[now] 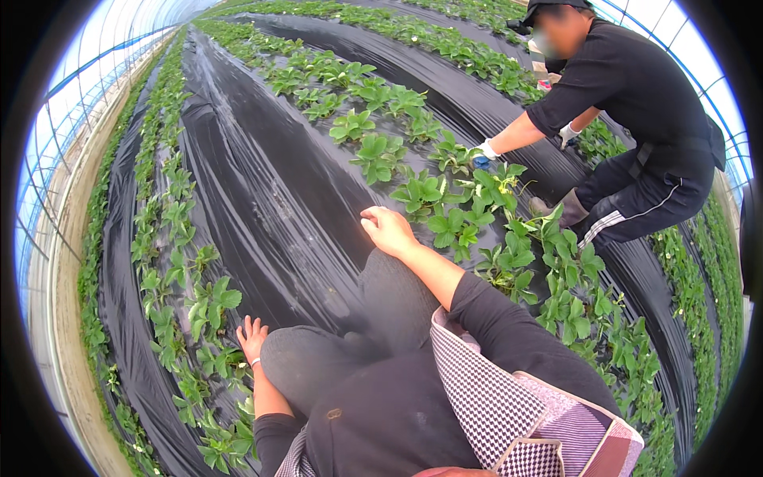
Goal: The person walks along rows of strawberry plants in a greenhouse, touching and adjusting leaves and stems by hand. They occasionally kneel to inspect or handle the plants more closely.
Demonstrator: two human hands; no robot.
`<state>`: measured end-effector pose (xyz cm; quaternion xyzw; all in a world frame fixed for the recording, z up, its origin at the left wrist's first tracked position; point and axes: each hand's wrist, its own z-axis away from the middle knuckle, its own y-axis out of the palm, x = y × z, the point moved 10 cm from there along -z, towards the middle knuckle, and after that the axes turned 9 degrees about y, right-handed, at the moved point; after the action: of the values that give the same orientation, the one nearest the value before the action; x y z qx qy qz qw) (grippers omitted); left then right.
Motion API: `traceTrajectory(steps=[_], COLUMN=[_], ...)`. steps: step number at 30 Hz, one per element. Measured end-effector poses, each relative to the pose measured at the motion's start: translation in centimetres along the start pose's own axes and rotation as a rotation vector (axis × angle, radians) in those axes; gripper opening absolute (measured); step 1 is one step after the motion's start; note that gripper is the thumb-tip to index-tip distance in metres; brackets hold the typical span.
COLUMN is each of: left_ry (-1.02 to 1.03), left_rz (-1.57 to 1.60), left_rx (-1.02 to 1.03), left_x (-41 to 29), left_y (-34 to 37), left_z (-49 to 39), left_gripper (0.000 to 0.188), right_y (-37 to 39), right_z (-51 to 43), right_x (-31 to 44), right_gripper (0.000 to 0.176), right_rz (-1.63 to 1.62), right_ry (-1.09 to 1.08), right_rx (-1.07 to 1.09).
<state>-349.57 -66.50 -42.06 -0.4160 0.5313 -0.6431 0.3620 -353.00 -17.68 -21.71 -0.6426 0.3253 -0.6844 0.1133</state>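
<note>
My left hand (252, 341) hangs beside my left knee, fingers spread and holding nothing, close to strawberry plants (213, 305) in the row on that side. My right hand (386, 228) is just past my right knee (393, 286), with no object seen in it; its fingers are partly curled. It is near the leafy strawberry plants (417, 192) of the right-hand row. Below both hands lies the black plastic mulch (292, 197) of the furrow where I crouch. A patterned cloth (489, 387) hangs over my right side.
A co-worker (626, 89) bends over the right-hand row, a gloved hand (484, 156) among its plants. Further planted rows (685, 286) run to the right. Along the left, the tunnel's pale side edge (74, 238) and hooped frame (77, 71) border the beds.
</note>
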Motion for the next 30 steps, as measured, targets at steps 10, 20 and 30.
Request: traceTrajectory(steps=[10,20,30], left_ry=[0.046,0.028,-0.004], left_rz=[0.023,-0.057,-0.029], left_rx=[-0.099,0.035,-0.064], left_x=[-1.1,-1.0,-1.6], left_y=[-1.8,-0.1,-2.2], left_z=[0.3,0.1,1.1], left_gripper=[0.028,0.036,0.046], right_y=[0.4,-4.4,0.2], right_z=[-1.0,-2.3,-7.9], right_x=[-2.6,-4.1,-4.6], right_gripper=[0.032,0.035,0.031], right_rz=[-0.287,-0.449,-0.397], right_ry=[0.170,0.196,0.250], right_rx=[0.021,-0.029,0.040])
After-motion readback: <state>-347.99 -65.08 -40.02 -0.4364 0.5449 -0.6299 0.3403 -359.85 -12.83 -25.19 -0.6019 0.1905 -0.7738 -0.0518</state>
